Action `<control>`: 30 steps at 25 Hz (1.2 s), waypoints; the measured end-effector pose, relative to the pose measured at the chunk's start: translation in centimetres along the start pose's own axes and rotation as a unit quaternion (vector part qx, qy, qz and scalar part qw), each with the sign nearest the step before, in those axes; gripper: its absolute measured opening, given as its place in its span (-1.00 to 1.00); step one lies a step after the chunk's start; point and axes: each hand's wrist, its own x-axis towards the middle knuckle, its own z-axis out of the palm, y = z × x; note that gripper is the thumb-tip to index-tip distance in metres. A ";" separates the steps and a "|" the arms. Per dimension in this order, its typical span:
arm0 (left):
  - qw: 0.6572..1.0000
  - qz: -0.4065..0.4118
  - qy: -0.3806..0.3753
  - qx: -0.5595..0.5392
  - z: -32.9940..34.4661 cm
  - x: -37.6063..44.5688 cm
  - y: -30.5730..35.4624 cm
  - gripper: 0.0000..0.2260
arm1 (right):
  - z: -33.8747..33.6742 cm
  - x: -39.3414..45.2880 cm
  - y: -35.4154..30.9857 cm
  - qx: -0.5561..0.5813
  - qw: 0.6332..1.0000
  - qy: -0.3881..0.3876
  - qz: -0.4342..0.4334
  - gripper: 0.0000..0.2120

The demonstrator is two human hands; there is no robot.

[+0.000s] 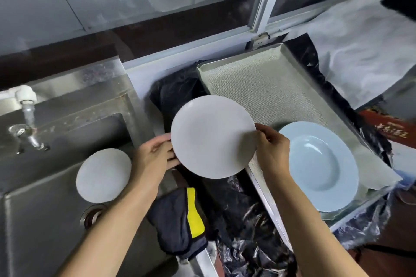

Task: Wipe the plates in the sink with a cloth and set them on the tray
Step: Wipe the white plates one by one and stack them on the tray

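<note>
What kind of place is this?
Probably a kitchen's dishwashing corner: a steel sink with a tap, a plate in it, and a lined tray beside it holding a blue plate.

Sink (56, 105) left of tray (258, 87)

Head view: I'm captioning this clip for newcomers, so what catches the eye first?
A white plate held in mid-air by the left hand and right hand, between sink and tray. A pale blue deep plate sits on the tray's near end; another white plate leans in the sink.
</note>
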 end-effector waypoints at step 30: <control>0.963 0.060 -0.162 0.207 21.5 11.2 2.2 -0.60 | -2.7 19.9 3.5 -0.116 0.992 0.033 -0.027 -0.63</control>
